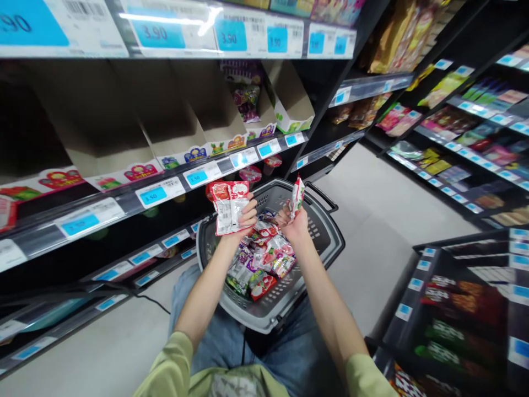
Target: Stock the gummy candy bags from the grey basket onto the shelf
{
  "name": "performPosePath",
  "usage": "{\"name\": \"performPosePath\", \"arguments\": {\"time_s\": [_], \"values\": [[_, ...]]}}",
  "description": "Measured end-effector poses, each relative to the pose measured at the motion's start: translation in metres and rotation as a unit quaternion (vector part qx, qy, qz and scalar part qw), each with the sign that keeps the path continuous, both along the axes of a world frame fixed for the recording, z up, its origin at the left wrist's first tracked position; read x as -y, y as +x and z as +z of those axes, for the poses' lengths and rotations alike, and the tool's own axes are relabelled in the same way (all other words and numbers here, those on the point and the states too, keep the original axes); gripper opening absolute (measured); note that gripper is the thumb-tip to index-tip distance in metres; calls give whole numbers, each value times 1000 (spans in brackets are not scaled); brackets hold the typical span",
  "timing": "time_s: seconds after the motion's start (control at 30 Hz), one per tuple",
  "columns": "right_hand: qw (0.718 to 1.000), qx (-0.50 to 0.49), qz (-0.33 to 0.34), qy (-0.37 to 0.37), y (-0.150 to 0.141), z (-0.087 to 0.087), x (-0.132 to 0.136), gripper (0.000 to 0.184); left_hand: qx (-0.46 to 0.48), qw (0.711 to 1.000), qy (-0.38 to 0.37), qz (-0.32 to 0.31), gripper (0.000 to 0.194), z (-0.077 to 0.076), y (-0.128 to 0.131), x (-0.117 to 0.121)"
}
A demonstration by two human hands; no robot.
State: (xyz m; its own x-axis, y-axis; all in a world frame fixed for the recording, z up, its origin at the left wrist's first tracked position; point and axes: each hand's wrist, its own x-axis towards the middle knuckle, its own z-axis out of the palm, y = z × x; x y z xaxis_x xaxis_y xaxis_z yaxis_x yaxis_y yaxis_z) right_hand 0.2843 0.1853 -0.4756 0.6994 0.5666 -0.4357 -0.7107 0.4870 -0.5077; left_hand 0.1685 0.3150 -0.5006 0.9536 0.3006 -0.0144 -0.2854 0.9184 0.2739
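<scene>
Basket [243, 313], grey with slotted walls, just in front of the person's jeans [209, 331]; whether lap or floor bears it, cannot tell. Inside, a heap of packets [266, 256] in red, white, pink, purple and green, lying at all angles.

Left hand [243, 218] grasping a red-and-white packet [227, 207] by its right side, fingers across the printed face; barcode panel toward the viewer. Held above the basket's left part, near the shelf edge. Right hand [291, 220] grasping a second packet [297, 196], red and white, upright and nearly edge-on, above the basket's far right part. Two held packets apart.

Left of the basket, a shelf with cardboard boxes [113, 146] side by side; one holds purple packets [248, 102]. Price tags [154, 194] along the shelf edge, some reading 3.50. Pale floor [372, 207] to the right.
</scene>
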Motion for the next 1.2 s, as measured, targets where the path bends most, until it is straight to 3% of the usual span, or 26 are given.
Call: {"name": "performPosePath", "arguments": {"time_s": [0.1,0.27,0.6,1.0,1.2], "values": [[1000,0,12,1,-1,-1,0,39,6,999,-33,-29,15,1,0,0],[999,21,30,12,-2,-2,1,41,16,998,-20,-64,15,-6,4,3],[999,29,29,7,-4,0,2,41,-54,995,58,-53,13,-12,4,2],[999,25,24,16,-3,-1,1,41,-51,997,51,4,20,-6,7,8],[999,34,27,9,-4,0,1,40,-5,999,28,-20,25,-1,10,11]]}}
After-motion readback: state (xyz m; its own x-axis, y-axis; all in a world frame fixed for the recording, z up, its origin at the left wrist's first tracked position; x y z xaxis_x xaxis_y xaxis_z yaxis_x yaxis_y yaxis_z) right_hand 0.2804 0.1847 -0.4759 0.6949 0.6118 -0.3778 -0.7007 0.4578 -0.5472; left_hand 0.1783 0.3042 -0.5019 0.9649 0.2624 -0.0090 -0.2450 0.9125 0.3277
